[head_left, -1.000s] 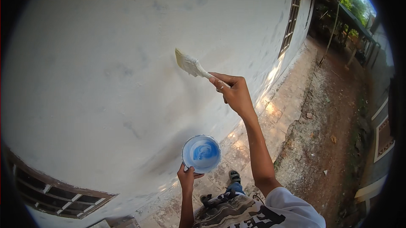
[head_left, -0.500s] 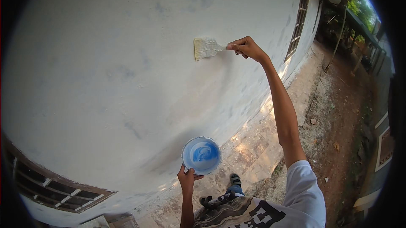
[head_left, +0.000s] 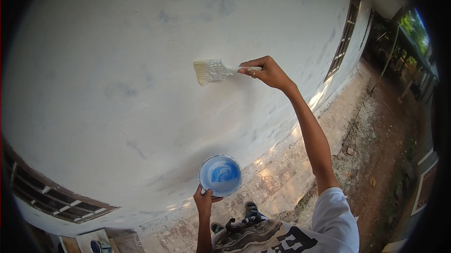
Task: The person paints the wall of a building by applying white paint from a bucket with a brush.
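My right hand [head_left: 268,72] grips the handle of a wide, flat paintbrush [head_left: 211,71], its ferrule smeared with white paint. The pale yellowish bristles point left against or very close to the white wall [head_left: 141,55]; contact is hard to tell. Down near my waist, my left hand [head_left: 206,200] holds a round bucket [head_left: 221,176] by its rim, thumb over the edge and fingers underneath. Inside the bucket are streaks of blue and white. Faint bluish-grey patches mark the wall around the brush.
A barred window [head_left: 51,196] sits low at the left, another window [head_left: 346,27] at the right. My feet stand on a paved strip [head_left: 263,187] beside bare soil [head_left: 376,159]. At the lower left, a small container [head_left: 101,247] rests on a pale surface.
The brush and my right hand have moved left and lower in the picture, with the handle end now showing past my fingers. My view has shifted slightly; the left hand still holds the bucket.
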`<act>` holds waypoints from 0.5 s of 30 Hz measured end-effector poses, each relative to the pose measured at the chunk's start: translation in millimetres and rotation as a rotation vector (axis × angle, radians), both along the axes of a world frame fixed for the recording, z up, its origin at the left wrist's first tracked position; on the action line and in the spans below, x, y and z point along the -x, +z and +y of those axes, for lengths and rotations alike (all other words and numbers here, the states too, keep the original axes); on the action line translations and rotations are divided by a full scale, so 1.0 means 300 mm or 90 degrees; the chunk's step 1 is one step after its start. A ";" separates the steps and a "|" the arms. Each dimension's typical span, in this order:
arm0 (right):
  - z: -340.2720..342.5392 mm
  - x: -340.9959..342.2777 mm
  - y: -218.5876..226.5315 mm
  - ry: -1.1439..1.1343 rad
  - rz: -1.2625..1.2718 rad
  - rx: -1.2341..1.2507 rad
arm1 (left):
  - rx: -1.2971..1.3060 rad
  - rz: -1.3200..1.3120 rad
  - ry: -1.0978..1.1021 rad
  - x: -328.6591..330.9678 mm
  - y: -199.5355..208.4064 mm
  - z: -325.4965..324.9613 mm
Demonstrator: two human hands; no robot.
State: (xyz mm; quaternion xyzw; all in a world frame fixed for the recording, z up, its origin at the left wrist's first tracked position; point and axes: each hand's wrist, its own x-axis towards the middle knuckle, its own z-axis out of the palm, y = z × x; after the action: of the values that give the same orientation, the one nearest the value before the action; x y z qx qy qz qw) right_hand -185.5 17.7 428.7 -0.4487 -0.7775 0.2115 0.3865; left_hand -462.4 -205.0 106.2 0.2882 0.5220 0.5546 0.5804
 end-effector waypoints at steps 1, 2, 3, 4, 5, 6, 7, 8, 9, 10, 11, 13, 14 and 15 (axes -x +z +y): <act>0.012 -0.028 0.006 -0.017 -0.015 -0.007 | -0.004 0.000 0.010 -0.022 0.001 0.011; 0.045 -0.110 0.001 -0.022 0.009 -0.026 | -0.007 -0.006 0.012 -0.055 0.010 0.028; 0.086 -0.202 -0.014 -0.022 0.036 -0.042 | -0.009 -0.011 0.015 -0.085 0.018 0.040; 0.102 -0.273 -0.014 -0.057 0.064 -0.054 | -0.010 -0.016 0.019 -0.113 0.022 0.047; 0.126 -0.338 -0.018 -0.067 0.080 -0.066 | -0.009 -0.018 0.027 -0.133 0.021 0.050; 0.108 -0.354 0.008 -0.095 0.062 -0.033 | -0.013 -0.014 0.034 -0.146 0.018 0.062; 0.086 -0.367 0.030 -0.124 0.043 0.000 | -0.017 -0.011 0.040 -0.160 0.013 0.073; 0.083 -0.377 0.035 -0.118 0.042 -0.001 | -0.018 -0.012 0.046 -0.182 0.008 0.084; 0.086 -0.378 0.037 -0.077 0.052 0.010 | -0.014 -0.010 0.049 -0.204 0.002 0.095; 0.091 -0.376 0.044 -0.036 0.062 0.020 | -0.009 -0.008 0.052 -0.227 -0.003 0.108; 0.090 -0.347 0.058 -0.018 0.040 0.048 | -0.008 -0.007 0.056 -0.247 -0.007 0.118; 0.082 -0.264 0.073 0.025 0.047 0.012 | -0.014 -0.014 0.059 -0.296 -0.013 0.141; 0.107 -0.273 0.069 0.028 0.048 0.011 | -0.015 -0.013 0.061 -0.321 -0.013 0.152; 0.143 -0.285 0.062 0.037 0.048 -0.005 | -0.013 -0.018 0.064 -0.347 -0.013 0.163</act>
State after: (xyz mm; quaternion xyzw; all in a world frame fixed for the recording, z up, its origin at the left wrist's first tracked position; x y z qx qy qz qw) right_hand -100.0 60.5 447.1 -0.4163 -0.7759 0.2364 0.4107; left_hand -358.3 -156.1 102.5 0.2600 0.5217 0.5924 0.5562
